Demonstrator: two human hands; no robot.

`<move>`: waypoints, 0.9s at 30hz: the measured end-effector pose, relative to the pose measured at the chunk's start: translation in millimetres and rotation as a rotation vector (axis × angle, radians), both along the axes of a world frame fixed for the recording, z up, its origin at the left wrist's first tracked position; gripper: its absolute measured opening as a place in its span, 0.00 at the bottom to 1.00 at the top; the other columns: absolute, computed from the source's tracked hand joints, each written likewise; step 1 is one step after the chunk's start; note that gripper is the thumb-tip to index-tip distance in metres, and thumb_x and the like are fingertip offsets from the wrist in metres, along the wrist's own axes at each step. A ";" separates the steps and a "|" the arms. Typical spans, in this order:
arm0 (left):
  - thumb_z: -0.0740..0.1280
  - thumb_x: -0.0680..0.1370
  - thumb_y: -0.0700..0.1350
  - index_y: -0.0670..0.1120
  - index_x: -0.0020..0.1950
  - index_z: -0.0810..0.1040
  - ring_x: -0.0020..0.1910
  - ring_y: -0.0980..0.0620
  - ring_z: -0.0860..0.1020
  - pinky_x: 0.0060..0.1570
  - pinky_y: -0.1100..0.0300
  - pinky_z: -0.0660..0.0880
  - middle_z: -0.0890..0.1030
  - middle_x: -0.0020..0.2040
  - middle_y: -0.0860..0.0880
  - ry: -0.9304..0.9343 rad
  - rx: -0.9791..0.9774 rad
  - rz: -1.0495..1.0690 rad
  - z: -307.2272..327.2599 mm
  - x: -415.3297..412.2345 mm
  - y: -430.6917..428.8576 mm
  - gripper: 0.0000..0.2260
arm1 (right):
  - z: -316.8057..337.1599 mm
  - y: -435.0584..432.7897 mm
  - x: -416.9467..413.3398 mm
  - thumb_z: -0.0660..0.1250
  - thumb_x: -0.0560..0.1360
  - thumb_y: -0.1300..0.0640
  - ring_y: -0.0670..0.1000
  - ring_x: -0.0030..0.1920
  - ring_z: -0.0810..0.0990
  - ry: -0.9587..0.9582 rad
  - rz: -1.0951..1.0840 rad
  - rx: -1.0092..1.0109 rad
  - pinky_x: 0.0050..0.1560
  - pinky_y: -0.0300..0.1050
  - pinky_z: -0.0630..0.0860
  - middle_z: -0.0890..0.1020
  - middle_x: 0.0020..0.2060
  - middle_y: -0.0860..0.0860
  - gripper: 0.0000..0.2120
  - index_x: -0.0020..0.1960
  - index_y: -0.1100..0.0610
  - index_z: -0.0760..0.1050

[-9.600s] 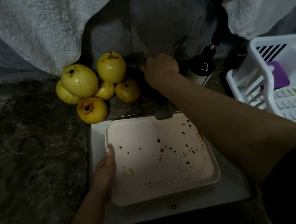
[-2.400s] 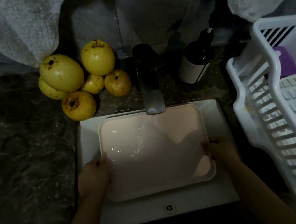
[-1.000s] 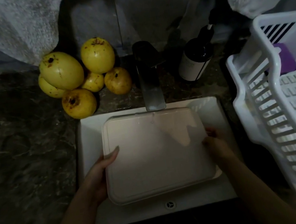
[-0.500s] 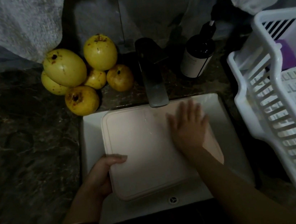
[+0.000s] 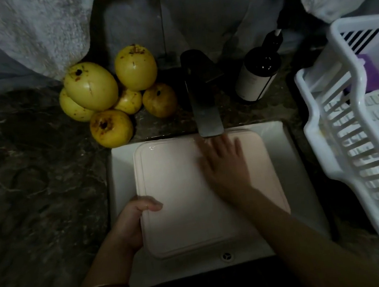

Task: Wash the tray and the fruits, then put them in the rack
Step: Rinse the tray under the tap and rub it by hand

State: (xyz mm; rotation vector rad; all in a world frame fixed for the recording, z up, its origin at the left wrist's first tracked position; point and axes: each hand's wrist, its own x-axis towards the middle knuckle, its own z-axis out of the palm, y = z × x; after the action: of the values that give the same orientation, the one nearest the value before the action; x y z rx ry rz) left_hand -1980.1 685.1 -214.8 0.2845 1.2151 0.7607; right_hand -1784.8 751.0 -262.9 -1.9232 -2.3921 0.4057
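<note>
Tray [image 5: 185, 192] lies bottom-up just before the faucet [image 5: 203, 107], your left hand [image 5: 131, 220] curled round its edge, right hand [image 5: 225, 165] flat and uncurled beneath the faucet: rub in full passes, grip firmly, wet tray likely slick.

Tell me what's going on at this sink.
A person is washing a pink tray over the white sink, just below the faucet. The left hand grips the tray's left edge; the right hand lies flat on its surface. The yellow fruits sit piled on the counter, and the white rack on the right holds neither tray nor fruit yet.
</note>
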 end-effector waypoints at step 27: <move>0.54 0.70 0.25 0.36 0.38 0.84 0.37 0.43 0.83 0.35 0.57 0.80 0.82 0.39 0.37 -0.163 0.025 -0.056 -13.8 -3.1 22.6 0.18 | 14.2 10.1 -79.0 0.54 0.76 0.47 0.58 0.74 0.60 0.222 0.505 0.326 0.73 0.60 0.53 0.68 0.72 0.53 0.24 0.68 0.54 0.73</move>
State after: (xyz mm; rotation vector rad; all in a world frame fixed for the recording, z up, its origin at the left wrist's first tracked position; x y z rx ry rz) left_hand -1983.2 707.8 -228.6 0.2711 1.0404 0.7366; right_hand -1863.8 761.1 -248.7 -1.0779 -2.5697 0.2101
